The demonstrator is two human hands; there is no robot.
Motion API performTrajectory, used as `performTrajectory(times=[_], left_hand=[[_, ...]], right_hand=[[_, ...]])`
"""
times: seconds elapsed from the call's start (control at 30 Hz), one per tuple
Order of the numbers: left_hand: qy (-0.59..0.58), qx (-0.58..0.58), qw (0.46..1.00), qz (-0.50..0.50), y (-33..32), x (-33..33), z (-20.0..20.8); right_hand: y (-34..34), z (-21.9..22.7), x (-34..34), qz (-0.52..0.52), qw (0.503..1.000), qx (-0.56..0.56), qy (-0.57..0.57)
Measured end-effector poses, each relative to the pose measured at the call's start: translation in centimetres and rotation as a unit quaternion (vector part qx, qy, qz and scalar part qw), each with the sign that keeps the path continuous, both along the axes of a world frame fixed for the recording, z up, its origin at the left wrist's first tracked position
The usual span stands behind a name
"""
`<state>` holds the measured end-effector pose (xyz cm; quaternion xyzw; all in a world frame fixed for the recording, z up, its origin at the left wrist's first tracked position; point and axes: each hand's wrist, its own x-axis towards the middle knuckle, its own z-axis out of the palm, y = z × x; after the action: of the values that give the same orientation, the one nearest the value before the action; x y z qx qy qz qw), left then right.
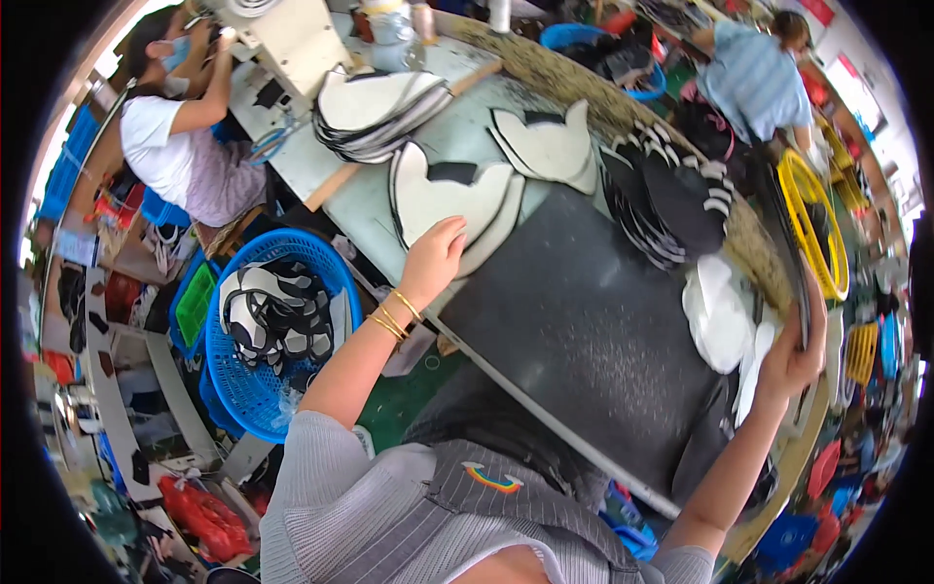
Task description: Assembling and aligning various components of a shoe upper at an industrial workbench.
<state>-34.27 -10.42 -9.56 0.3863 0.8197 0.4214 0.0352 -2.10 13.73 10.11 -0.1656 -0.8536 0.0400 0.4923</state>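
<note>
My left hand [435, 259] reaches over the table, its fingers bent close together at the lower edge of a white, dark-edged shoe-upper piece [443, 201]. That curved piece lies on top of another like it. At the right, my right hand [796, 358] grips a thin dark sheet-like piece [793, 255], which stands up and shows almost edge-on. Its full shape cannot be made out. Beyond my left hand are a thick stack of white shoe-upper pieces [375, 112] and a smaller white stack [552, 146]. A fanned pile of black pieces [671, 200] sits farther right.
A black mat [584, 331] covers the near tabletop, with pale specks on it. White plastic bags [718, 313] lie by its right edge. A blue basket [238, 365] of scraps stands at my left, a yellow basket [830, 263] at the right. One person sits at a sewing machine [284, 44]; another works far right.
</note>
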Motion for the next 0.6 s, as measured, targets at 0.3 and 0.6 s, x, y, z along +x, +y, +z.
performTrajectory(times=[0.3, 0.6], left_hand=[[0.209, -0.128, 0.966, -0.089, -2.0, -2.8, -0.3], [0.343, -0.050, 0.924, -0.159, -1.6, -4.1, -1.2]], right_hand=[[2.5, -10.9, -10.0, 0.010, 0.983, -0.045, -0.175], [-6.9, -16.8, -22.1, 0.211, 0.755, -0.606, -0.138]])
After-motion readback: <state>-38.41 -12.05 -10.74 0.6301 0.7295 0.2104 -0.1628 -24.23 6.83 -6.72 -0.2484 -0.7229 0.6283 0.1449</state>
